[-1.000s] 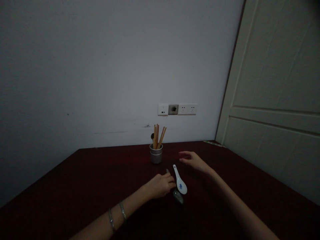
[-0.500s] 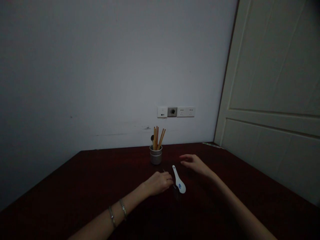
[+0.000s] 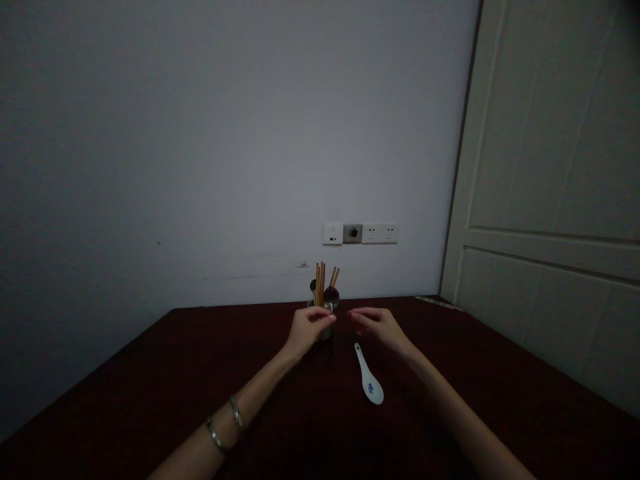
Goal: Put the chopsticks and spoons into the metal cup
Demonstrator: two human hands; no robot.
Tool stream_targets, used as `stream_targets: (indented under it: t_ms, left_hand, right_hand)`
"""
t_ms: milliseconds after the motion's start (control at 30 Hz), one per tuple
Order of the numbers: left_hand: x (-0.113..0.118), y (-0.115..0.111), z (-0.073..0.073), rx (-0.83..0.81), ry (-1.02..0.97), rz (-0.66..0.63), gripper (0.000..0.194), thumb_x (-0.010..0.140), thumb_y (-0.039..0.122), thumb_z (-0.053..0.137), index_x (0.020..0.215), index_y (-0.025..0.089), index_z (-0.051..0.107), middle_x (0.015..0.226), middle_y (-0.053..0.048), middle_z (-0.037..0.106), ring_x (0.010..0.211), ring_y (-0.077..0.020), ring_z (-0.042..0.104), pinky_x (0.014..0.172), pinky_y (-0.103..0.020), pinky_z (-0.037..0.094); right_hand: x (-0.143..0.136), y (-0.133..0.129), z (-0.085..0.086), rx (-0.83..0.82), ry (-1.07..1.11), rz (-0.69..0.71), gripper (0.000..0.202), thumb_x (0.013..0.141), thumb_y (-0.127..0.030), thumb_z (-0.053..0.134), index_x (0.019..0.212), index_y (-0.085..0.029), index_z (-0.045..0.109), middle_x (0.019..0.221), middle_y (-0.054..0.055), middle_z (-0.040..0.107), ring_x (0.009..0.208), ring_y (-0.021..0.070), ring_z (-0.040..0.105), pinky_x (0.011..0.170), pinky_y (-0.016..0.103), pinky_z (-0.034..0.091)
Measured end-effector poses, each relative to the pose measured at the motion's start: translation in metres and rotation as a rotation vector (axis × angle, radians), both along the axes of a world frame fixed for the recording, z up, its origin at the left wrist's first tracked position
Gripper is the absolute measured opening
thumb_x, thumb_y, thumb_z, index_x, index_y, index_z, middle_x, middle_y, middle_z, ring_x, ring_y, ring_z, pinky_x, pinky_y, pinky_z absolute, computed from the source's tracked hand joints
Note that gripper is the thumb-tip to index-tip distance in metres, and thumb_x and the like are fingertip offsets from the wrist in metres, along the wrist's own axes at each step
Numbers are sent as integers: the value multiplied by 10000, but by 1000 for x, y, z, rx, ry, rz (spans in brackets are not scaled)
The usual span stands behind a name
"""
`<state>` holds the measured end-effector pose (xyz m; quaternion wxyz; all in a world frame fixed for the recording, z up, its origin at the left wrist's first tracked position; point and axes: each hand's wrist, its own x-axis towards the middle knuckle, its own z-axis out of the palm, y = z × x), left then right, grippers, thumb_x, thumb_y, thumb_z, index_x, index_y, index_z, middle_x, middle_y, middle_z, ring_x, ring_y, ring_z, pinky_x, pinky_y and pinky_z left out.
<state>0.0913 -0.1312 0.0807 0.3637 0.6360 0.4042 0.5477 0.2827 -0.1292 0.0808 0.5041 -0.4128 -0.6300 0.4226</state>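
metal spoon (image 3: pixel 331 296) upright over cup (image 3: pixel 325 331)

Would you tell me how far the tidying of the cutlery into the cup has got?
Done: chopsticks stand in the cup. In hand: the left hand holds a metal spoon at the cup. Left: the white spoon lies on the table; the right hand hovers open.

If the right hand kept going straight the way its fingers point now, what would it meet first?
The right hand points leftward toward the left hand, which holds a metal spoon at the utensil cup. It would probably meet that hand or the cup first; depth is unclear.
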Motion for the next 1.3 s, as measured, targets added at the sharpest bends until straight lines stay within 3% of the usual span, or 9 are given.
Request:
stream_targets:
  t_ms: [267, 433, 633, 733, 833, 900, 1000, 1133, 1300]
  left_hand:
    - [-3, -4, -3, -67, -77, -53, 312, 580, 387, 687, 710, 106, 650, 456, 31, 512, 326, -36, 337, 335, -179, 237]
    - [-7, 2, -9, -61, -75, -70, 317, 581, 385, 694, 719, 102, 654, 433, 42, 489, 316, -38, 332, 327, -184, 231]
    - [-16, 10, -11, -82, 3, -70, 351, 599, 411, 685, 759, 100, 671, 515, 11, 559, 345, -46, 360, 348, -194, 262]
    - [-26, 23, -11, -21, 36, 0, 340, 623, 384, 674, 818, 106, 675, 629, -24, 615, 451, -75, 452, 424, -203, 351]
    - [-38, 46, -15, 79, 30, 166, 364, 639, 349, 669, 907, 103, 650, 769, -66, 638, 639, -125, 544, 579, -232, 434]
    - [-43, 64, -21, 91, 38, 233, 470, 620, 334, 691, 1016, 97, 605, 917, -108, 631, 784, -168, 567, 671, -263, 452]
    - [-43, 89, -35, 35, 30, 213, 719, 553, 334, 750, 1185, 108, 491, 1191, -169, 521, 1010, -241, 524, 805, -322, 437]
    - [-35, 114, -54, -87, -85, 100, 962, 474, 338, 808, 1296, 116, 360, 1333, -217, 376, 1188, -311, 405, 963, -404, 340]
    - [-28, 130, -71, -146, -218, -58, 968, 468, 307, 819, 1296, 138, 347, 1335, -205, 385, 1203, -292, 411, 1004, -398, 314]
  right_hand:
    - [-39, 2, 11, 49, 14, 99, 372, 574, -460, 696, 752, -133, 705, 710, 44, 664, 618, 141, 571, 580, 265, 458]
    - [-45, 8, 11, 201, -46, 74, 291, 604, -443, 678, 631, -153, 685, 704, 33, 645, 673, 154, 564, 646, 268, 435]
    - [-48, 19, 10, 240, -96, 57, 298, 611, -456, 669, 564, -162, 654, 665, 25, 616, 664, 156, 553, 641, 269, 429]
    - [-45, 33, 20, 150, -65, 8, 330, 593, -489, 667, 579, -159, 653, 623, 25, 610, 597, 141, 534, 574, 260, 432]
    - [-42, 56, 35, 56, 31, -140, 367, 555, -504, 682, 631, -146, 658, 620, 33, 601, 554, 126, 513, 504, 241, 424]
    - [-41, 75, 44, 49, 87, -236, 388, 544, -503, 686, 680, -141, 663, 640, 36, 598, 557, 120, 513, 472, 223, 416]
    - [-47, 104, 51, 50, 60, -300, 412, 561, -506, 668, 730, -131, 669, 551, 13, 560, 495, 101, 490, 413, 193, 372]
    - [-63, 132, 38, -1, -76, -298, 377, 602, -472, 649, 725, -117, 673, 385, -55, 447, 357, 68, 393, 355, 183, 286]
    - [-77, 143, 9, -67, -152, -262, 248, 656, -363, 637, 651, -117, 668, 332, -70, 417, 303, 61, 362, 341, 188, 269]
